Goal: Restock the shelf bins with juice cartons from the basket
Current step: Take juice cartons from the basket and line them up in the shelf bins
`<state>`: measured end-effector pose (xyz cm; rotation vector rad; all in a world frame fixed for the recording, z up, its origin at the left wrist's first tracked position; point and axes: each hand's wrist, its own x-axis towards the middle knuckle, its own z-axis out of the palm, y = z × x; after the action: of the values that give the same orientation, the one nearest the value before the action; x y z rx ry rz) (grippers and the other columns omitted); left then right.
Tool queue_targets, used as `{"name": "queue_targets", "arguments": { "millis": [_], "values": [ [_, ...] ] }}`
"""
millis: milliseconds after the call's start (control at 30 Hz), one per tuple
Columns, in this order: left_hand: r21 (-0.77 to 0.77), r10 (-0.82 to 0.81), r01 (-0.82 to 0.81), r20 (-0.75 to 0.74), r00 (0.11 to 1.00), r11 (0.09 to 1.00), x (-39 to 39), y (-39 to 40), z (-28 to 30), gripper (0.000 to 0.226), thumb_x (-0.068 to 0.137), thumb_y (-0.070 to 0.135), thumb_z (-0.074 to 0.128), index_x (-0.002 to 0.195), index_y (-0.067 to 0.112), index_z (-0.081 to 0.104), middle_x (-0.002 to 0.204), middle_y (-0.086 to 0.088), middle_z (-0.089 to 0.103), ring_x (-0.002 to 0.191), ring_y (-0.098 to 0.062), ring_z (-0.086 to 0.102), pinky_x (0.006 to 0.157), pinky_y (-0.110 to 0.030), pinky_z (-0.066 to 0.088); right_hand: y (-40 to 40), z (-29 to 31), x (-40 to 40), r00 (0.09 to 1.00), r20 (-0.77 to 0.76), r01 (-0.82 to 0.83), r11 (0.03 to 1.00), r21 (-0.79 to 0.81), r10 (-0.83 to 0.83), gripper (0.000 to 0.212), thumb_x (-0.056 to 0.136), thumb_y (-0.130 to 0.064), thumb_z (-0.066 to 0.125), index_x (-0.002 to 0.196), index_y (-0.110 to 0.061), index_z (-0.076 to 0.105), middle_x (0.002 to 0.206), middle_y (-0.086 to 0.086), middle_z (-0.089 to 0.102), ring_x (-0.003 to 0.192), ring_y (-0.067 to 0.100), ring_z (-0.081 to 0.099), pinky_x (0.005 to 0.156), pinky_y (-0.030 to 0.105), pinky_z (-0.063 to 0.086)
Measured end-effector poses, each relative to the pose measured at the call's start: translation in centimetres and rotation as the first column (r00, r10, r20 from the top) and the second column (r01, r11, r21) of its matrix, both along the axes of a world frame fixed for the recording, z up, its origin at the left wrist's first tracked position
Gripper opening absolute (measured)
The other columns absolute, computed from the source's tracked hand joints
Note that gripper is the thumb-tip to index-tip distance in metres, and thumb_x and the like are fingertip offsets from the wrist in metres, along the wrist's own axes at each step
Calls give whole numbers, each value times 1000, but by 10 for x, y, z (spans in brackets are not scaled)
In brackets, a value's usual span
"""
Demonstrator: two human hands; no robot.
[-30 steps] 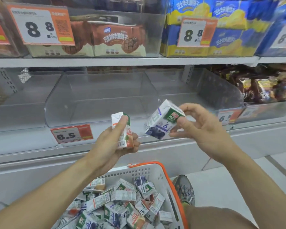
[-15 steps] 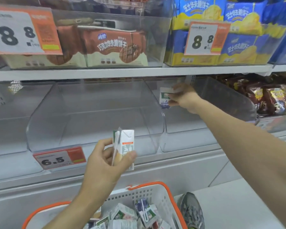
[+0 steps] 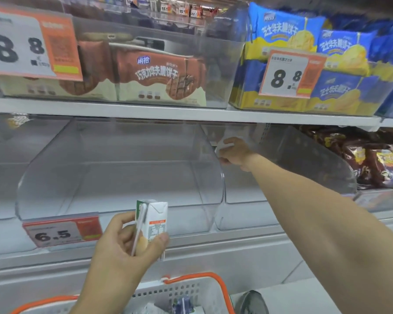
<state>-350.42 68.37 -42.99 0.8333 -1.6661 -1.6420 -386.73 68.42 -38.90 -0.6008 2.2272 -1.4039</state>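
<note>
Deeper into the bin [image 3: 304,155], right hand [image 3: 234,152] grips one carton [image 3: 224,146]; left hand [image 3: 123,243] grasps an upright carton [image 3: 153,220].

- The left hand [image 3: 125,242] is raised in front of the body, its thumb and curled fingers gripping a small white juice carton [image 3: 153,225] upright.
- The right arm stretches forward and up; the right hand [image 3: 233,151] pinches a second carton, largely hidden.
</note>
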Motion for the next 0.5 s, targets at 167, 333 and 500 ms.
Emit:
{"name": "queue_targets", "arguments": {
  "millis": [167, 333, 500],
  "values": [
    [-94, 26, -27, -8, 1000, 995, 3, 3, 9, 55, 62, 23, 86, 110, 29, 59, 90, 7, 78, 80, -11, 74, 73, -29, 53, 63, 32, 37, 972, -234, -39, 999, 0, 38, 15, 96, 1, 55, 98, -8, 67, 85, 10, 65, 53, 8, 59, 50, 23, 48],
    [-284, 7, -1, 19, 1000, 959, 22, 3, 16, 61, 61, 13, 92, 112, 31, 62, 99, 17, 75, 92, -4, 71, 79, -20, 54, 151, 46, 143, 881, -265, -417, 908, -40, 393, 13, 88, -2, 72, 95, -13, 68, 78, 5, 69, 65, 7, 63, 58, 23, 47],
    [-562, -42, 111, 134, 990, 820, 48, 7, 26, 57, 61, 22, 92, 105, 41, 63, 102, 25, 65, 98, 2, 62, 79, -9, 46, 169, 30, 238, 769, -167, -629, 777, -20, 617, 61, 84, -1, 76, 131, -33, 55, 123, -1, 58, 97, 16, 67, 78, 33, 58]
  ]
}}
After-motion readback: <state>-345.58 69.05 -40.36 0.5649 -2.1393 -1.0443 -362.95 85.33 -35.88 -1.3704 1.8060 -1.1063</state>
